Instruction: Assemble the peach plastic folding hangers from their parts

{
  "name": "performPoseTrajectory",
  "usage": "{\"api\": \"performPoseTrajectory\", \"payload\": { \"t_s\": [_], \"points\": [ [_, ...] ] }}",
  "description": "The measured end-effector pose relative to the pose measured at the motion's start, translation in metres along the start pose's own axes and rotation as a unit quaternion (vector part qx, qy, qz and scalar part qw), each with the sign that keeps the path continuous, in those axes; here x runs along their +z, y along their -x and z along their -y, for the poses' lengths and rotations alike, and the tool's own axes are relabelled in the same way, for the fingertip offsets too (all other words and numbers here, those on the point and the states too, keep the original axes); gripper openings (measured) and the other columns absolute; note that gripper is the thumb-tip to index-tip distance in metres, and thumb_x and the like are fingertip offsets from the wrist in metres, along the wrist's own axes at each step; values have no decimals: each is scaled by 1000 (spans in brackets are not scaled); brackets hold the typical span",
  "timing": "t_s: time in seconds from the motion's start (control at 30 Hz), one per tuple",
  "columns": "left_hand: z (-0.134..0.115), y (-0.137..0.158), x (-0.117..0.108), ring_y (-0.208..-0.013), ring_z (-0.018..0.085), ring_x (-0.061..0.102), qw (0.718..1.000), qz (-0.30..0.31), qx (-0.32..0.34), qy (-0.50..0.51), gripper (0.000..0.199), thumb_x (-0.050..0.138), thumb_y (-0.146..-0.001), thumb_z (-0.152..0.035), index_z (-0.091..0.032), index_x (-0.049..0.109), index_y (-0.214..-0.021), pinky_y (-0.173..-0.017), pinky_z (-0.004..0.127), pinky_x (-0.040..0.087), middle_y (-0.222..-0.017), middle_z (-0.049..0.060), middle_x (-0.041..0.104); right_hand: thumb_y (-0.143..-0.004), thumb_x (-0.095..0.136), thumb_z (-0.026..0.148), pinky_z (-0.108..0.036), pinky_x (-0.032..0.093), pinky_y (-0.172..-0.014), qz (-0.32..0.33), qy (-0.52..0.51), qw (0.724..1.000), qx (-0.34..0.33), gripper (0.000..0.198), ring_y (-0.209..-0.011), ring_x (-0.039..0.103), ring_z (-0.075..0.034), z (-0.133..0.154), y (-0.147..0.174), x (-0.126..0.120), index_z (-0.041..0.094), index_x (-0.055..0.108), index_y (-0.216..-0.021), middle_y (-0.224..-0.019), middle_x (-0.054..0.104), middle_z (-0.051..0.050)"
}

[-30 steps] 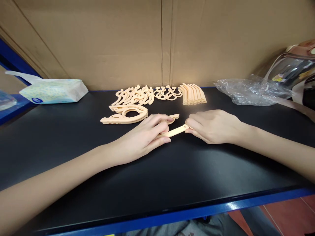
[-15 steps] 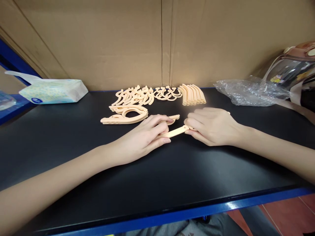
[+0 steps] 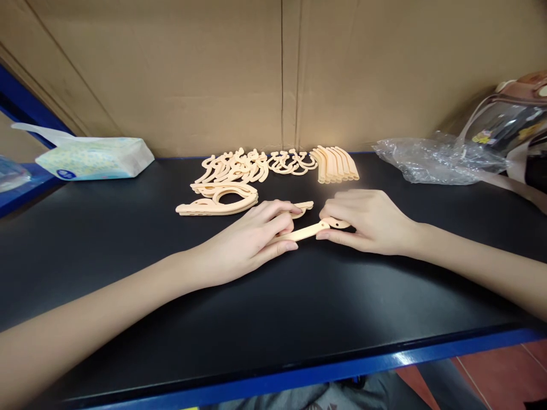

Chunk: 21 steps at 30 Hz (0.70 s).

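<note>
My left hand (image 3: pixel 265 233) is closed on a peach plastic folding hanger (image 3: pixel 308 231), with much of it hidden under the palm and fingers. A curved end of it shows past my left fingertips. My right hand (image 3: pixel 367 222) pinches the hanger's other end, thumb below and fingers above. A short curved piece (image 3: pixel 338 224) with a small dark hole meets the straight arm there, under my right fingers. To the left of my left hand lie several folded hangers (image 3: pixel 213 208), stacked on the black table (image 3: pixel 273 330).
Along the back lie loose curved hanger parts (image 3: pixel 235 166), several small hooks (image 3: pixel 293 163) and a row of hanger arms (image 3: pixel 335 165). A tissue pack (image 3: pixel 96 158) stands at the left. Crumpled clear plastic (image 3: pixel 436 159) and a transparent bag (image 3: pixel 508 122) are at the right. Cardboard (image 3: pixel 171 74) walls the back.
My right fingers have shifted slightly and opened a little, so the short curved piece at the hanger's end now shows. My left hand keeps its hold almost unmoved.
</note>
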<state>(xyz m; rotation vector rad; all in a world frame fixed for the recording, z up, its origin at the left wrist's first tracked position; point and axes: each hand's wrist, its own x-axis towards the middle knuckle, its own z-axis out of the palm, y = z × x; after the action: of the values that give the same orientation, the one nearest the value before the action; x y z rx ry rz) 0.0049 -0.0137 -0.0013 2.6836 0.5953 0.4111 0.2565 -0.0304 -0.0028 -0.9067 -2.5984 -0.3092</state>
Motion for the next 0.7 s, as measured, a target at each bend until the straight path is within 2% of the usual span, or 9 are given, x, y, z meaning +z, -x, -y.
{"api": "performPoseTrajectory", "payload": {
  "t_s": [0.7],
  "points": [
    [0, 0, 0, -119, 19, 45, 1000, -3, -10, -15, 15, 43, -97, -29, -20, 44, -85, -98, 34, 39, -130, 7, 48, -95, 45, 39, -25, 27, -55, 23, -23, 999, 3, 32, -57, 41, -11, 2, 0, 0, 16, 54, -74, -62, 48, 2]
  ]
}}
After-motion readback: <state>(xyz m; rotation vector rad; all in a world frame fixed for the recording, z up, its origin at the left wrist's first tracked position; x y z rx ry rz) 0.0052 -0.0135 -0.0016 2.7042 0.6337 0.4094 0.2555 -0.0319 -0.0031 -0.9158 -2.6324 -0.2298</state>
